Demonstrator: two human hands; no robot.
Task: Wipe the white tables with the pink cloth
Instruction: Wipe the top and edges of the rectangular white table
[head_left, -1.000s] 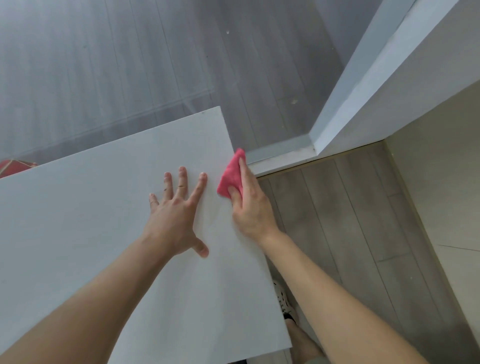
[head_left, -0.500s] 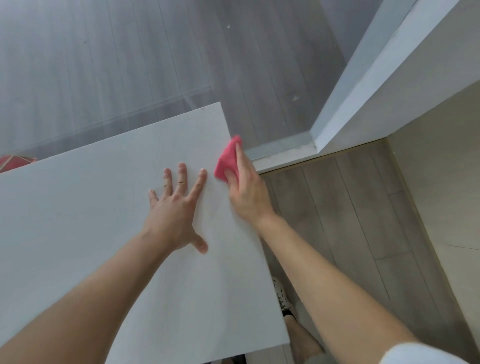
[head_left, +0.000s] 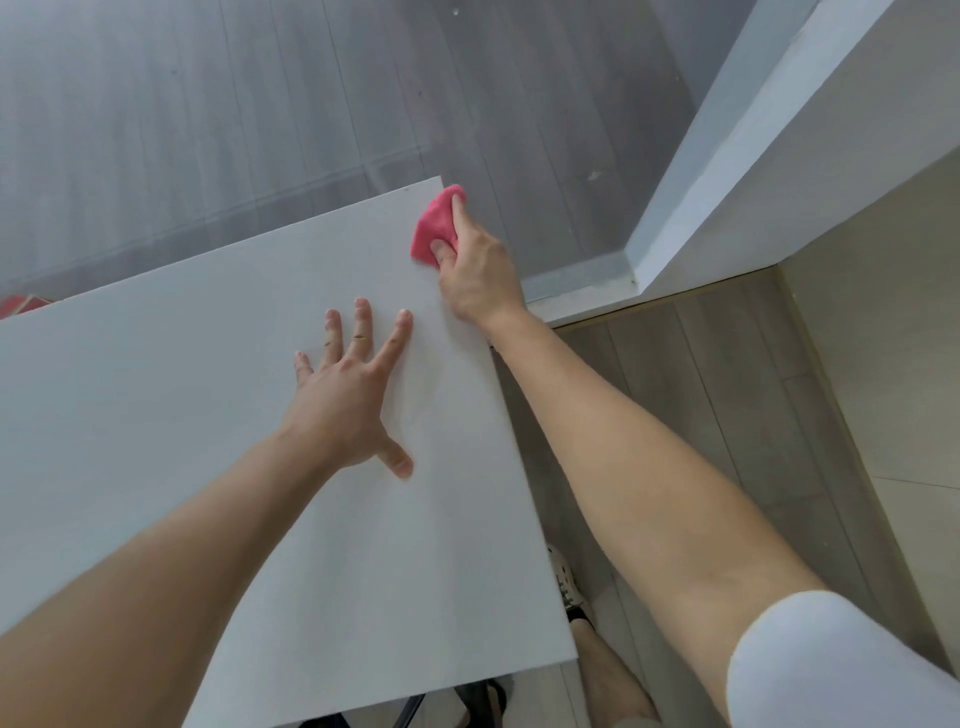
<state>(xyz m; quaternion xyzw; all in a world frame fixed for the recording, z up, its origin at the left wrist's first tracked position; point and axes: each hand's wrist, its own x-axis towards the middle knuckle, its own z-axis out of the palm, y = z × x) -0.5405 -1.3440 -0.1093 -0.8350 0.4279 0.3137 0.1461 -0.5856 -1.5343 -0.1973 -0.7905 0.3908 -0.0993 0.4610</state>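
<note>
- Right hand (head_left: 475, 270) grips the pink cloth (head_left: 434, 228) at the white counter's (head_left: 156, 415) far right corner.
- Left hand (head_left: 343, 405) lies open, flat on it.
- Keep cloth flat; follow the edge.

A pink cloth (head_left: 434, 228) is seen on the plain white table (head_left: 182, 389); grey wood-grain floor (head_left: 260, 93) fills the upper left.

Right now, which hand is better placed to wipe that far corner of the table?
The right hand: it grips the crumpled pink cloth beside the white table's far corner. The left hand lies flat, empty.
</note>
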